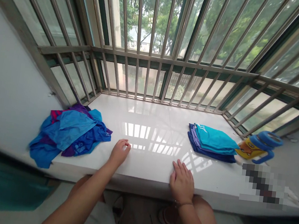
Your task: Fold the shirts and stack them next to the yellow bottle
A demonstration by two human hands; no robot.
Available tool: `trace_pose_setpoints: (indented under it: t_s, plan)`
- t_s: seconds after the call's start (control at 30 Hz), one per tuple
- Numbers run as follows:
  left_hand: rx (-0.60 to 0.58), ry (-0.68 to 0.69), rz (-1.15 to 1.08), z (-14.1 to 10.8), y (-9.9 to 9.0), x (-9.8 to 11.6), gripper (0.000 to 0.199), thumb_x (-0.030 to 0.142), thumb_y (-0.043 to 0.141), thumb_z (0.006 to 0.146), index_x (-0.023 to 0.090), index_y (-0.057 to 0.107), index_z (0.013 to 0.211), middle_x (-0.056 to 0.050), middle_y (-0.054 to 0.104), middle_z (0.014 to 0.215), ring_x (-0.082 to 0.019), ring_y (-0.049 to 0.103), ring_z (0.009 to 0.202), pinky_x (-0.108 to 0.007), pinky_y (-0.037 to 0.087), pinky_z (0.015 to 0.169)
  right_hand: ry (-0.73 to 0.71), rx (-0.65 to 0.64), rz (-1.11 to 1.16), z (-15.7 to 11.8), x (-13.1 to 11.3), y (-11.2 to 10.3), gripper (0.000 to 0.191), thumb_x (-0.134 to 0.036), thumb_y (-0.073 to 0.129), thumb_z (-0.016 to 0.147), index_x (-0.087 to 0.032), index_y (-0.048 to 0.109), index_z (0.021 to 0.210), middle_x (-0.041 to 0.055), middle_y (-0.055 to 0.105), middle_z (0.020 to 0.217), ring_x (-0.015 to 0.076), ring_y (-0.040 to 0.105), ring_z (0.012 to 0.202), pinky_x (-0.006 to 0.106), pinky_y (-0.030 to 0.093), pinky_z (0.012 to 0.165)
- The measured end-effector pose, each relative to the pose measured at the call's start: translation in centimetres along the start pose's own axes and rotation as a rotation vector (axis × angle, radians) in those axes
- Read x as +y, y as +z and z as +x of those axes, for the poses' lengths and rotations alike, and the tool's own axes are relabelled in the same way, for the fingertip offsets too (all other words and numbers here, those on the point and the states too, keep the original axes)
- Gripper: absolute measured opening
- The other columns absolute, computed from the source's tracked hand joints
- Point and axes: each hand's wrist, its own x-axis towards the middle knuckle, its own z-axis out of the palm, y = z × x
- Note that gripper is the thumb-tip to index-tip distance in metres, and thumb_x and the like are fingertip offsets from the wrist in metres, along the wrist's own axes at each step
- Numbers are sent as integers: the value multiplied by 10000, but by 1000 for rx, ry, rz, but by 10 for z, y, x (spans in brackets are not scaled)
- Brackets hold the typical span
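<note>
My left hand (120, 152) hovers at or rests on the white ledge, its fingers loosely curled, with a small gap between thumb and forefinger and nothing held. To its left lies a crumpled heap of blue and purple clothes (76, 127), a little apart from the fingers. My right hand (182, 179) lies flat near the ledge's front edge, fingers stretched out and holding nothing. Beyond it, to the right, sits a stack of folded clothes (213, 139), turquoise on top, with lilac and navy layers below.
A blue and yellow bottle (257, 146) with a handle stands right of the folded stack. Pixelation hides a dark item (261, 184) at the right front. The glossy white ledge (151, 116) ends at a barred window (150, 60). My knees are below the front edge.
</note>
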Motion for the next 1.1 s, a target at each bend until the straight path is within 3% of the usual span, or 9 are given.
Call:
trace_pose_setpoints:
  t_s: [0.1,0.23,0.4,0.53,0.63,0.73,0.9,1.0,1.1]
  plan:
    - [155,-108,110,-1,-31,-17,223,359,610,964,200,752,1025,-201,637,1479,-390,579,1441,-599,449,1253,-2,8,18,-1,-1,1,547,-265,487,1006,-254,706,1507,97,630,1623,371,566,1501,604,390,1251]
    - [261,-145,473,4,-99,-53,409,355,632,927,123,747,1245,-274,395,1733,-518,280,1641,-759,238,1310,-5,21,8,1,-2,1,540,-264,494,1006,-246,712,1499,103,639,1613,364,566,1498,594,391,1253]
    - [238,-250,462,16,-160,-83,605,383,493,951,-16,687,1362,-334,601,1547,-462,505,1521,-647,332,1322,13,-8,-1,2,-6,-3,519,-260,490,1001,-217,734,1458,118,636,1614,348,564,1504,560,393,1251]
    - [327,-192,299,16,-173,-65,557,409,445,972,57,752,1275,-249,721,1423,-381,628,1421,-527,414,1312,16,21,-24,2,-10,-5,508,-244,475,1008,-218,735,1443,109,655,1595,328,586,1488,539,409,1234]
    - [298,-75,121,-4,-162,-19,459,445,462,1008,187,806,1171,-141,792,1338,-326,694,1331,-515,497,1250,17,25,-32,5,-10,-7,501,-246,475,1009,-222,737,1436,113,666,1582,336,601,1472,551,427,1221]
    - [83,4,-149,-45,-139,48,384,542,599,995,254,852,990,-95,840,1204,-314,755,1190,-497,599,1121,45,8,-13,7,-11,-9,491,-246,461,1019,-218,734,1426,127,662,1583,346,594,1482,578,416,1239]
    - [-545,49,-674,-125,-107,147,343,584,788,956,274,878,842,-99,860,1008,-259,802,927,-387,651,897,-71,-22,330,-17,-39,-16,663,-384,561,1026,-227,492,1667,166,561,1670,351,529,1548,616,403,1284]
    - [-831,67,-954,-157,-105,159,430,633,828,914,223,868,791,-128,846,917,-247,804,853,-343,635,827,-215,-137,581,-56,-70,-20,645,-391,609,1030,-317,504,1662,103,425,1777,317,438,1622,532,420,1303]
    - [-1038,10,-1109,-175,-119,137,610,814,801,815,219,806,679,-125,800,803,-257,787,805,-340,621,798,-187,-224,656,-91,-95,-26,249,-328,638,998,-314,777,1204,58,567,1673,348,410,1632,592,393,1307]
